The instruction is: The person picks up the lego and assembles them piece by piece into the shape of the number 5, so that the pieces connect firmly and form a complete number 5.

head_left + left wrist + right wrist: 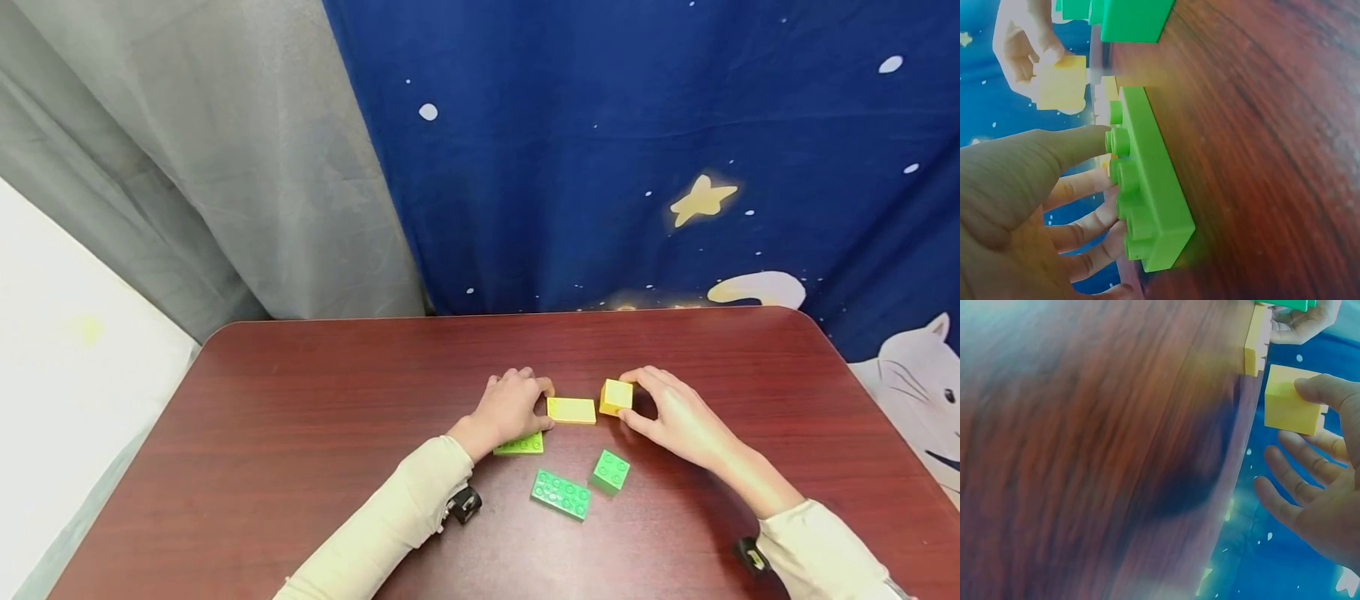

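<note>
My right hand pinches a small yellow toy brick between thumb and fingers, and holds it raised over the table, studs up. In the right wrist view this square brick has the thumb on its near face, other fingers spread below. My left hand has thumb and index finger at opposite sides of the left end of a longer yellow brick, pinching it. Under the left hand lies a lime green brick, partly hidden; its studs overlap the left fingers in the left wrist view.
Nearer on the dark red table lie a long green brick and a small square green brick, both studs up. Behind the table's far edge hang a blue curtain and a grey curtain.
</note>
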Motion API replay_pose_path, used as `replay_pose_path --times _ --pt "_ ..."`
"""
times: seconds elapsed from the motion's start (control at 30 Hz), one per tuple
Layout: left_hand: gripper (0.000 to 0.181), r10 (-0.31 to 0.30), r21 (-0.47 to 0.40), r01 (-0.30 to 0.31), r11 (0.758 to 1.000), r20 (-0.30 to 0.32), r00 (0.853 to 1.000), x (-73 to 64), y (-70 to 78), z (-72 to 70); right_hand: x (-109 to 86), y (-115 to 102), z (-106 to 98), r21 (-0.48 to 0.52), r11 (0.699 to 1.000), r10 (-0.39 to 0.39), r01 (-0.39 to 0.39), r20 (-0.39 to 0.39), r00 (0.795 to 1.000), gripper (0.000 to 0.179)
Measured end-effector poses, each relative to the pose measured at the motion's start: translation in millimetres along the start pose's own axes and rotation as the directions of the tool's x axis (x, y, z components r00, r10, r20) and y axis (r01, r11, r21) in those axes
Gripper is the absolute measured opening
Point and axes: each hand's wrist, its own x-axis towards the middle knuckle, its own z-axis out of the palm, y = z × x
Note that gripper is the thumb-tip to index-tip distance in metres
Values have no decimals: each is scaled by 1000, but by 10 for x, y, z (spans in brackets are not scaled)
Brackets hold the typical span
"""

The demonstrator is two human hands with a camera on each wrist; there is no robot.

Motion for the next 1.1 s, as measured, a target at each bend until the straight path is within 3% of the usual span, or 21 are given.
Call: replay_pose_path --times 0.27,0.43,0.67,0.83,1.1 --pt "33 -26 -44 26 999 -12 1000 20 -174 -22 103 -61 35 13 999 -34 34 0 999 37" --pt "32 2 -90 -4 996 -27 1000 -19 -302 -31 174 -79 93 40 998 -47 47 4 999 37" --pt "30 14 -234 -30 972 -66 998 -40 -463 27 335 -117 194 220 975 -41 32 37 998 32" --pt "28 21 -321 -52 946 -101 995 -27 -530 81 424 -143 234 282 960 -26 7 64 998 33" --pt "28 8 -338 -45 940 -110 994 -76 -526 109 409 -184 287 183 983 -24 13 56 998 34"
